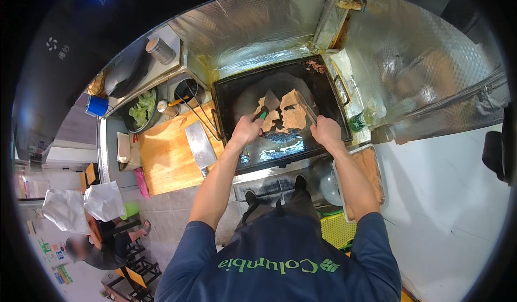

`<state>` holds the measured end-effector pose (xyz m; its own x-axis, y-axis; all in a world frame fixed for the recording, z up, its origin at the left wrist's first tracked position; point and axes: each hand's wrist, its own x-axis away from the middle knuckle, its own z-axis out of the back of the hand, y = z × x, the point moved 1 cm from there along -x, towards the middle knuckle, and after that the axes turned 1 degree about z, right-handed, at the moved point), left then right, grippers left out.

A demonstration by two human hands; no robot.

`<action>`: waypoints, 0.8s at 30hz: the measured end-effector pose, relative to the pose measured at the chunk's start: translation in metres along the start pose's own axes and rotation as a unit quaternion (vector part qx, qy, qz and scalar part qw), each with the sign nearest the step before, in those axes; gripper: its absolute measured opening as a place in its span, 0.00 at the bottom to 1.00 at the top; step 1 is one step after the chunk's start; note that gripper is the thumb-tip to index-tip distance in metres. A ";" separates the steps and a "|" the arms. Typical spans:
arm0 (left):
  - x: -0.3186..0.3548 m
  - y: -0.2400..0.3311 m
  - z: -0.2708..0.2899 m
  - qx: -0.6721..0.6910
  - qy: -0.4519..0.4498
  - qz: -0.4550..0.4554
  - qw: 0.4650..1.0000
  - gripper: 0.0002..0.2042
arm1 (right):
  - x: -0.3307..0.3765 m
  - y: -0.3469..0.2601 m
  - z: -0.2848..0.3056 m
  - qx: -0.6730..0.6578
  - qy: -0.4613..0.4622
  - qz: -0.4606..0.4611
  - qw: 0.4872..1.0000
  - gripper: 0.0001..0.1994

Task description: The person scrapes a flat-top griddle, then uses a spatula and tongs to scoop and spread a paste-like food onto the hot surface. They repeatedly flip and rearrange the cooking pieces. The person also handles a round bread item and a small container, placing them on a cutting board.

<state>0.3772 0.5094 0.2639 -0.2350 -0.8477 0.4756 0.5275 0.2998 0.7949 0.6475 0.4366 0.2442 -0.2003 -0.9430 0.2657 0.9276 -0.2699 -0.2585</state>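
Observation:
Torn pieces of browned flatbread (294,117) lie in the middle of a black, oily griddle (223,94). My left hand (247,130) is closed round the green-and-black handle of a spatula (271,101), whose wide metal blade rests against the left pieces. On the other side, my right hand (326,132) grips a second, metal spatula (309,111). Its edge meets the right side of the larger piece. How far either blade reaches under the bread cannot be made out. A small heap of reddish chopped food (316,66) sits in the griddle's far right corner.
Left of the griddle, a cleaver (198,144) lies on a wooden board (161,159). Beyond are a lettuce bowl (141,111) and a dark pot (186,90). To the right stand a green bottle (357,121) and a food tray (369,167). A person (107,251) sits far left.

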 end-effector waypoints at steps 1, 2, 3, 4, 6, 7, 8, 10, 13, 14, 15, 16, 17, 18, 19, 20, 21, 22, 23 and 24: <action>0.003 -0.003 -0.005 0.037 -0.007 0.008 0.999 0.14 | 0.003 0.001 -0.004 -0.005 0.002 -0.007 1.000 0.15; 0.003 -0.005 -0.007 0.035 -0.011 0.026 0.999 0.14 | 0.004 0.000 -0.006 -0.013 0.005 -0.012 1.000 0.15; 0.003 -0.007 -0.008 0.034 -0.015 0.045 0.998 0.14 | 0.007 0.000 -0.007 -0.017 0.011 -0.008 1.000 0.15; 0.003 -0.009 -0.009 0.032 -0.019 0.063 0.997 0.14 | 0.010 0.002 -0.008 -0.020 0.017 -0.005 1.000 0.14; 0.010 -0.011 -0.008 0.051 -0.019 0.041 0.998 0.13 | 0.019 0.001 -0.005 -0.029 0.026 -0.001 0.999 0.14; 0.014 -0.012 -0.006 0.061 -0.018 0.030 0.998 0.13 | 0.028 0.001 -0.003 -0.034 0.029 -0.001 0.999 0.14; 0.018 -0.013 -0.006 0.070 -0.029 0.039 0.996 0.13 | 0.036 0.002 -0.002 -0.038 0.030 -0.002 0.999 0.14; 0.025 -0.015 -0.006 0.088 -0.051 0.057 0.993 0.12 | 0.036 0.009 -0.012 -0.026 0.010 -0.002 1.000 0.13; 0.037 -0.015 -0.004 0.003 -0.042 0.068 0.997 0.15 | 0.040 0.011 -0.011 -0.029 0.019 -0.001 0.999 0.13; 0.041 -0.017 -0.002 0.004 -0.029 0.050 0.998 0.15 | 0.044 0.011 -0.008 -0.034 0.027 0.001 0.999 0.13; 0.046 -0.019 0.000 0.006 -0.017 0.033 0.999 0.15 | 0.050 0.011 -0.004 -0.038 0.030 0.005 0.999 0.13; 0.051 -0.022 0.002 0.007 -0.004 0.015 1.000 0.15 | 0.059 0.010 -0.001 -0.043 0.033 0.008 0.998 0.14; 0.057 -0.027 0.003 0.026 0.020 0.010 0.999 0.15 | 0.067 0.012 0.001 -0.047 0.038 0.011 0.998 0.14; 0.063 -0.033 0.004 0.044 0.044 0.005 0.998 0.15 | 0.072 0.016 -0.001 -0.050 0.025 0.015 0.998 0.14; 0.066 -0.037 0.006 0.062 0.068 0.000 0.996 0.15 | 0.076 0.020 -0.004 -0.053 0.013 0.019 0.998 0.14; 0.066 -0.039 0.009 0.049 0.051 0.015 0.997 0.15 | 0.080 0.022 -0.009 -0.057 -0.001 0.022 0.998 0.15; 0.064 -0.040 0.014 0.035 0.034 0.030 0.998 0.15 | 0.082 0.023 -0.014 -0.065 0.005 0.018 0.998 0.15; 0.063 -0.043 0.017 0.022 0.016 0.045 0.999 0.15 | 0.088 0.025 -0.018 -0.065 0.009 0.013 0.998 0.15; 0.063 -0.047 0.019 0.022 0.005 0.031 0.999 0.16 | 0.093 0.024 -0.018 -0.066 0.015 0.009 0.998 0.14; 0.060 -0.049 0.019 0.040 0.016 0.027 0.999 0.16 | 0.097 0.023 -0.019 -0.067 0.021 0.005 0.998 0.14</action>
<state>0.3219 0.4521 0.2609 -0.1810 -0.8431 0.5064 0.4713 0.3776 0.7971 0.6436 0.3351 0.2464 -0.2066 -0.9523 0.2244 0.8800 -0.2811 -0.3828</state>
